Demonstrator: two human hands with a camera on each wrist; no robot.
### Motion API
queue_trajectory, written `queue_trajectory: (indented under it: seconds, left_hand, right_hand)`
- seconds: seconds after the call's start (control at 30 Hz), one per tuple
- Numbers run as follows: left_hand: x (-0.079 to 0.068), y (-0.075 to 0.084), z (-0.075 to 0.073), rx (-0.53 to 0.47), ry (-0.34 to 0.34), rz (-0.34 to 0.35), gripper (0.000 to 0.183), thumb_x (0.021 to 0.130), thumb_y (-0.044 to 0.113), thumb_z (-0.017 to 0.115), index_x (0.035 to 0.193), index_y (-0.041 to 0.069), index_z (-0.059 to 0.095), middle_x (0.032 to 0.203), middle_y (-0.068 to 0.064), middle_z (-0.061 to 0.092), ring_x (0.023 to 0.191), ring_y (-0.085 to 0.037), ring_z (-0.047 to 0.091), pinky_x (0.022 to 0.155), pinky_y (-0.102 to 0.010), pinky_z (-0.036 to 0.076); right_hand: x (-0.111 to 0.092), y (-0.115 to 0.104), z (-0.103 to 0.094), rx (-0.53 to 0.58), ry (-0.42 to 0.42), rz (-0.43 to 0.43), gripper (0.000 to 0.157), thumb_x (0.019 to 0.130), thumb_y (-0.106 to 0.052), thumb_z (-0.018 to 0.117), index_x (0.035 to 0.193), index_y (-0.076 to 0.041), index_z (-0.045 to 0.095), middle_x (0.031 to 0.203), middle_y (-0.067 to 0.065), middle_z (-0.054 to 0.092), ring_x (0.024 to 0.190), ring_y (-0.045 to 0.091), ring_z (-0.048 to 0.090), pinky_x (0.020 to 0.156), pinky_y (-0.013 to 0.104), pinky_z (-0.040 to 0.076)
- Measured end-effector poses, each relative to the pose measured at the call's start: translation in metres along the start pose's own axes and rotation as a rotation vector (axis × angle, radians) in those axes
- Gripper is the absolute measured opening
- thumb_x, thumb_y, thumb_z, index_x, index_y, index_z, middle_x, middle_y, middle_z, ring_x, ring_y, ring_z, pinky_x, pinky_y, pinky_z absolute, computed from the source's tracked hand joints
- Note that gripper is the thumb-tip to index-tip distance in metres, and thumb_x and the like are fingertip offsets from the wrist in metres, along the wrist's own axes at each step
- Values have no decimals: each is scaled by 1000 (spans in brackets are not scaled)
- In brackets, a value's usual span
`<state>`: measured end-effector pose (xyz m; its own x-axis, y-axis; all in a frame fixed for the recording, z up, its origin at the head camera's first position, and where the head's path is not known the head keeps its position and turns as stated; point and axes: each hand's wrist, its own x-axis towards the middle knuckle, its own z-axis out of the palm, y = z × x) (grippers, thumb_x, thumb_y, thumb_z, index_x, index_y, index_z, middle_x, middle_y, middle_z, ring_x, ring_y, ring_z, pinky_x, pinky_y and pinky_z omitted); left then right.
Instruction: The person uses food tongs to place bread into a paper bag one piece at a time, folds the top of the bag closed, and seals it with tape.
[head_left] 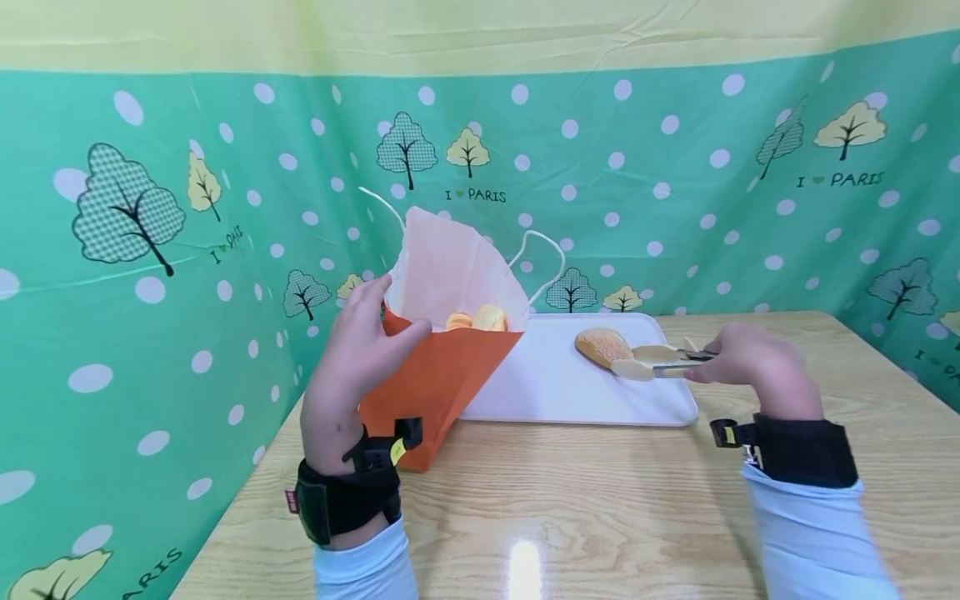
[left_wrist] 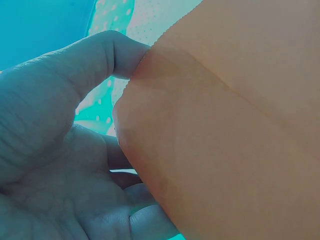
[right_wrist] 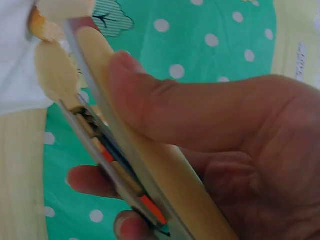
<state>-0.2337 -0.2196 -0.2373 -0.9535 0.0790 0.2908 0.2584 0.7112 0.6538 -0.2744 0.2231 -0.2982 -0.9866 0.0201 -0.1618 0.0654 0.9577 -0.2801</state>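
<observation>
An orange paper bag (head_left: 442,375) with a pale inside and white string handles stands tilted on the table. My left hand (head_left: 363,342) grips its left rim, and in the left wrist view the paper hides the thumb tip and some fingertips. Bread pieces (head_left: 490,317) show in the bag's mouth. On the right, my right hand (head_left: 757,358) holds wood-and-metal tongs (head_left: 667,369), thumb along one arm and fingers around the other. The tong ends are at a brown bread roll (head_left: 602,347) over the white tray; whether it is lifted I cannot tell.
The white tray (head_left: 525,396) lies at the back of the wooden table (head_left: 585,500), partly behind the bag. A green patterned curtain (head_left: 675,192) hangs close behind and along the left side.
</observation>
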Motion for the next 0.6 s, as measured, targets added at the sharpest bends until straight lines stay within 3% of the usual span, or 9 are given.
queue_trajectory:
  seconds: [0.2,0.37,0.6]
  left_hand:
    - [1,1,1,1,0,7,84,94,31,61,161,3,21,167,-17,17,149,-38,24,111,-58,40]
    - [2,1,2,5,-4,12,83,94,31,61,161,3,21,167,-17,19,149,-37,23,112,-58,39]
    - [1,2,3,-5,-2,14,83,94,31,61,161,3,21,165,-17,21,139,-37,34,107,-56,45]
  right_hand:
    - [-5,6,-4,1,-39,-40,86,84,-57,73,133,13,58,128,38,57,109,52,58,83,59,52]
    - [1,2,2,24,-23,-29,94,84,-60,72,135,16,53,130,40,55,110,53,57,85,59,52]
    - [9,-3,7,24,-8,-29,89,85,-56,73,137,14,53,125,37,59,104,47,60,84,57,52]
